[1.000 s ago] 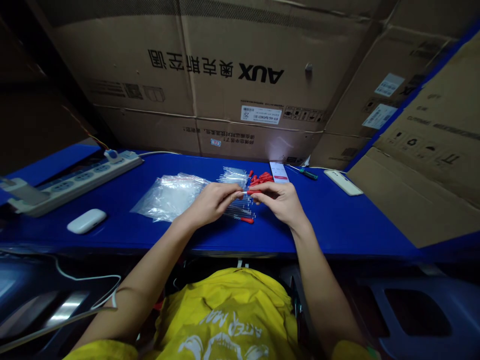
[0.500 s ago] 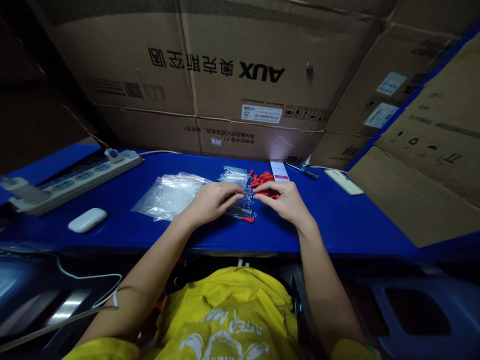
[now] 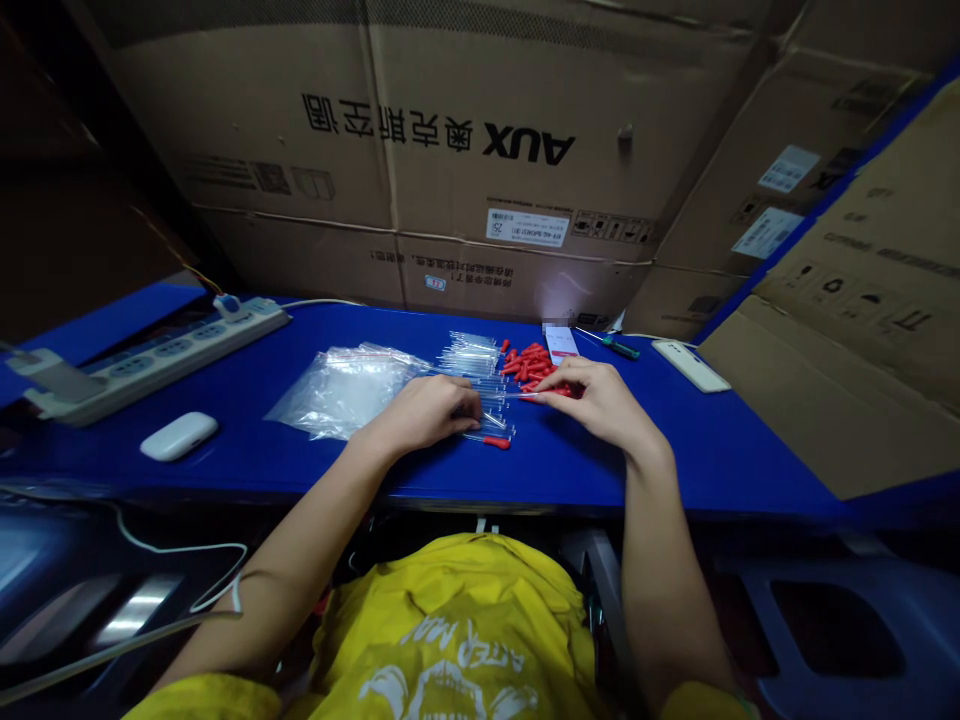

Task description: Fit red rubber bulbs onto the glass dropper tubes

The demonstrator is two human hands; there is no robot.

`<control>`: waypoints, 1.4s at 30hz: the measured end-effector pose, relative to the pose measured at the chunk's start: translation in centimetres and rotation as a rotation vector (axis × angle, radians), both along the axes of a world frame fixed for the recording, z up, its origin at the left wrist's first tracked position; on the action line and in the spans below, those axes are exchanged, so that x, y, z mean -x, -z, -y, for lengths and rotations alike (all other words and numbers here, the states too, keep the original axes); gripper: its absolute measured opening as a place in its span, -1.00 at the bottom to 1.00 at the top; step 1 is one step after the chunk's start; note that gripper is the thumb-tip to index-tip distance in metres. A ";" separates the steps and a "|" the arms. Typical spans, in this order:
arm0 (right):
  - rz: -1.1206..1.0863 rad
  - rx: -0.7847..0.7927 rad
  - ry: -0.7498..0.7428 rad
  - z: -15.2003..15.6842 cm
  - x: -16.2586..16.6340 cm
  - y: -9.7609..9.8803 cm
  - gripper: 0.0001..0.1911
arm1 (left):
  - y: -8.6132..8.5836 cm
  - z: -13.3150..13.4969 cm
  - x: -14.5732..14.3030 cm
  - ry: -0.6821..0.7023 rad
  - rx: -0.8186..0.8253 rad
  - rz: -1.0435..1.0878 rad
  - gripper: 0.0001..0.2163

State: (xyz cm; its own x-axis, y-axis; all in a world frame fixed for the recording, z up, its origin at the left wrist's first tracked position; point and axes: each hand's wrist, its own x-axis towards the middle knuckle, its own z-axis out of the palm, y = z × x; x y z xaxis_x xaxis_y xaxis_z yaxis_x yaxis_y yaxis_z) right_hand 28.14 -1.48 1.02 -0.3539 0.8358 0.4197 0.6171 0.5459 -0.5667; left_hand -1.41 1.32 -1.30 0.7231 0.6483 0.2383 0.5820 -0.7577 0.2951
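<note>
Head view: you have both hands over the blue worktop [image 3: 712, 440], facing each other, well clear of its near edge. Thin clear tubes [image 3: 472, 352] lie in a loose, overlapping row, starting beyond your left hand [image 3: 442, 410] and coming back toward you under its fingertips. Their long axes run left to right, roughly along the line from one hand to the other, and their right ends point toward your right side.

Left hand: fingers curled down at the near part of the row, thumb tucked under; whether it grips a tube or only rests there, I cannot tell. It is the nearer hand to the row.

Right hand [image 3: 592, 395]: thumb and forefinger pinched together on what looks like one thin tube, its shaft reaching left toward the row. Red shows at the fingers; whether that is a fitted bulb or one lying behind, I cannot tell. This hand is the nearer to the heaped red bulbs [image 3: 529, 360], which lie just beyond its fingertips, beside the right ends of the tubes.

Nearest you, a red-ended tube [image 3: 496, 442] lies at the row's near end, its bulb to the right. Clear plastic bags [image 3: 337, 395] lie left of the row, just beyond your left wrist.
</note>
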 end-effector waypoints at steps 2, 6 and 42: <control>-0.015 0.018 0.013 0.3 -0.1 -0.4 -0.91 | -0.1 0.1 -0.1 0.000 -0.012 0.016 -0.97; -0.016 0.024 0.030 1.1 -0.2 -1.3 -0.90 | -0.5 0.3 -0.1 0.068 0.021 0.039 -0.92; 0.145 0.422 -0.056 2.5 -1.4 -2.2 -0.77 | -0.8 1.1 -0.9 0.054 -0.112 -0.179 -0.86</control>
State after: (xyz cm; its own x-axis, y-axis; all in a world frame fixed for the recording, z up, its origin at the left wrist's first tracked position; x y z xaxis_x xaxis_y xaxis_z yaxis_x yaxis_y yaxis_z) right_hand 29.51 -3.97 3.22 -0.4331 0.9013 -0.0110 0.6828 0.3200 -0.6568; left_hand -0.53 0.20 -0.49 0.7936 0.5837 0.1714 0.5749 -0.8118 0.1025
